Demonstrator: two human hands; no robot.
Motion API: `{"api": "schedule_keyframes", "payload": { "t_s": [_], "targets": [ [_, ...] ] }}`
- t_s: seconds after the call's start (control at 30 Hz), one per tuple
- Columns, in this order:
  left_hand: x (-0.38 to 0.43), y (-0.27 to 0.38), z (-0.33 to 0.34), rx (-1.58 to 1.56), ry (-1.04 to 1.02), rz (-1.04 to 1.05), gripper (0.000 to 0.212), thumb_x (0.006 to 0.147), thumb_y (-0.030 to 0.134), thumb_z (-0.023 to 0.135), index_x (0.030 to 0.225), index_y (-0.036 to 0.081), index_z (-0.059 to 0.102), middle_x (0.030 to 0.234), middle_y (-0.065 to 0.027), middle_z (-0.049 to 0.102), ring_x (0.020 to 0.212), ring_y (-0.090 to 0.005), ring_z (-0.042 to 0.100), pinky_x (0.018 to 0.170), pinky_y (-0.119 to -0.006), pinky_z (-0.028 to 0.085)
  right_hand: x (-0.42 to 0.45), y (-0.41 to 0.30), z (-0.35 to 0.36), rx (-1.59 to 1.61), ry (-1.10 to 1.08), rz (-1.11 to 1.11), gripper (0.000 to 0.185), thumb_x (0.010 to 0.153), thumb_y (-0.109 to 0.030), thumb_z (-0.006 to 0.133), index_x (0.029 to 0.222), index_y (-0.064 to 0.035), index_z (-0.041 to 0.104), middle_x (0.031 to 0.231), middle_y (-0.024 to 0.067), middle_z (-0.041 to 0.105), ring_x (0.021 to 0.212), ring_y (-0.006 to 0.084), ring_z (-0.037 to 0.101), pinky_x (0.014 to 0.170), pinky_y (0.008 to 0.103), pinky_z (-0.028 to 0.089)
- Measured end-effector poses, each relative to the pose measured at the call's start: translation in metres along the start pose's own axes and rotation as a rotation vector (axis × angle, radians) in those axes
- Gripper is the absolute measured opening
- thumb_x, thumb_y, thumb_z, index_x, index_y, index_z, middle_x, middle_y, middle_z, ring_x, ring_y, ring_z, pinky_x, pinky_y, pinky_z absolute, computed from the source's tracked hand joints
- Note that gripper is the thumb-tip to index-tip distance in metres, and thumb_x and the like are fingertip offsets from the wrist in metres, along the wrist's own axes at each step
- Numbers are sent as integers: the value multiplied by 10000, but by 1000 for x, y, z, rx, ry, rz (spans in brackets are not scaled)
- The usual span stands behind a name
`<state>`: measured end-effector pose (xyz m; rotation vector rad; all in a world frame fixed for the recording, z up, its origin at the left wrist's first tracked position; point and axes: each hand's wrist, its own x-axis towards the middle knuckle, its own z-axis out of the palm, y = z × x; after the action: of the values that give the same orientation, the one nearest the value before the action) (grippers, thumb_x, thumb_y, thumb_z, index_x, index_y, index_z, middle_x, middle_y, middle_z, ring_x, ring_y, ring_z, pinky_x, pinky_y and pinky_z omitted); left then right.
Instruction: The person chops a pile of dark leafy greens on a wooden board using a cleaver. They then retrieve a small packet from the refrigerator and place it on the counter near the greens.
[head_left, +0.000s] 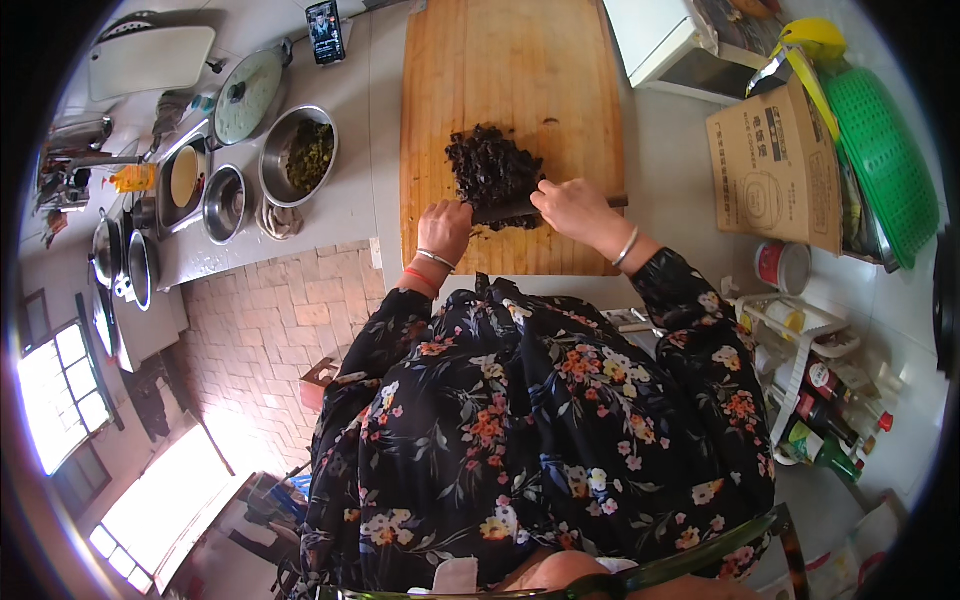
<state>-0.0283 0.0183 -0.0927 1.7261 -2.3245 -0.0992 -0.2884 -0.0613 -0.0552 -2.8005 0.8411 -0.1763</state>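
A pile of chopped dark food, perhaps wood-ear fungus (493, 166), lies on the large wooden cutting board (517, 67). Across the pile's near side runs a dark-bladed kitchen knife (506, 210), held level between my two hands. My right hand (571, 210) grips it at the handle end, and the handle tip sticks out to the right. At the other end, my left hand (445, 229) has its fingers closed on the blade's far end. The cutting edge and some dark bits are partly hidden under the blade. A few crumbs are scattered on the wood nearby.
Left on the counter stand a steel bowl of chopped greens (309, 156), a smaller steel bowl (225, 202), a lidded pan (247, 97) and a propped phone (325, 34). Rightward are a cardboard box (772, 165), a green plastic colander (885, 165) and a bottle rack (802, 352).
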Motion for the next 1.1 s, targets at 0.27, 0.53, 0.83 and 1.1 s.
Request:
{"api": "schedule_keyframes", "payload": {
  "t_s": [0.27,0.53,0.83,1.1],
  "targets": [
    [6,-19,-2,-104,-137,-20,69,799,126,621,738,110,594,738,-61,609,739,-280,638,629,-402,525,21,11,-17,99,-46,17,172,806,-236,710,781,-85,631,747,89,650,686,291,681,625,415,545],
    [14,-10,2,-35,-43,19,65,790,89,596,736,124,600,732,-52,603,755,-250,641,632,-374,527,10,23,-4,90,-83,140,182,806,-242,732,789,-90,634,711,88,662,688,281,682,615,414,532],
    [21,-6,10,-10,-46,-27,49,772,90,593,734,120,598,751,-58,613,756,-259,638,633,-392,525,25,36,-8,98,-112,200,181,805,-236,724,786,-77,640,700,118,665,700,316,680,632,436,540],
    [22,-11,1,-103,10,-116,85,785,91,606,711,129,588,730,-67,598,698,-271,633,587,-403,518,53,37,-50,76,5,117,183,785,-231,723,763,-77,626,710,102,670,709,303,682,628,419,538]
  ]
}}
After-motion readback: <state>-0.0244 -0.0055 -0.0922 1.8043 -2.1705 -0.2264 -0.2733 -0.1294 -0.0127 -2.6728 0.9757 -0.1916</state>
